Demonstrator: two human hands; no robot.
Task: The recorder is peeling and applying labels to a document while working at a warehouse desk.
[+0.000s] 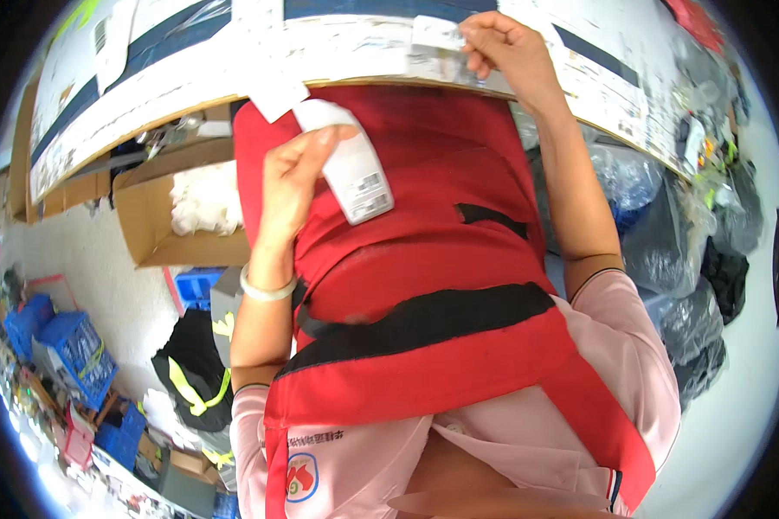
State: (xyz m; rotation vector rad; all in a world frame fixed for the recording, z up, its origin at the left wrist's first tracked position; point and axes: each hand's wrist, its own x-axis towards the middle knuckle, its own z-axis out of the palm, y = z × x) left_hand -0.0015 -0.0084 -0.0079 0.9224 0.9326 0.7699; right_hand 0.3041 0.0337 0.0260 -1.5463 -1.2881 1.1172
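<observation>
My left hand is closed on a curling strip of white labels, thumb and fingers pinched over its side. The strip hangs in front of my red apron, and black print shows near its lower end. Over the table's near edge, my right hand has its fingertips pinched at the right side of a small, see-through plastic bag with a white upper part. Motion blur hides what the bag contains.
The white worktable with dark blue strips runs across the top. An open cardboard box with white contents stands below its left part. Blue crates sit on the floor at left. Plastic bags are piled at right.
</observation>
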